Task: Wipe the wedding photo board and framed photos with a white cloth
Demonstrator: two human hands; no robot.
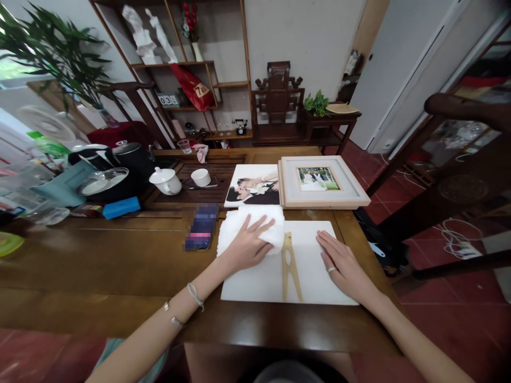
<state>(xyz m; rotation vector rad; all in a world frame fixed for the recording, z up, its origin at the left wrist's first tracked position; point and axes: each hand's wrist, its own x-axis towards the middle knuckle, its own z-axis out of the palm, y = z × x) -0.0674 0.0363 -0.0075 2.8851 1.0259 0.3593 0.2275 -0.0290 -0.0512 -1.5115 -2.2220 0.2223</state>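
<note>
The cloth (pixel 230 232) looks fluffy, the wooden table (pixel 139 260) glossy.

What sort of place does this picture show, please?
Probably a sitting room or tea room, perhaps in a home: a lidded white cup stands on a dark wooden tray, a carved wooden chair is farther back, and a shelf unit displays white statuettes.

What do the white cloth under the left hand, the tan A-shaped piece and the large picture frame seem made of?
White cloth: soft, matte textile, perhaps terry or microfiber, judging by its fuzzy edge.
Tan A-shaped piece: thin wood, board or plastic; its plain, even colour leaves that open.
Picture frame: probably pale wood with a satin finish, from its light beige edges, though a coating could mimic that.
</note>
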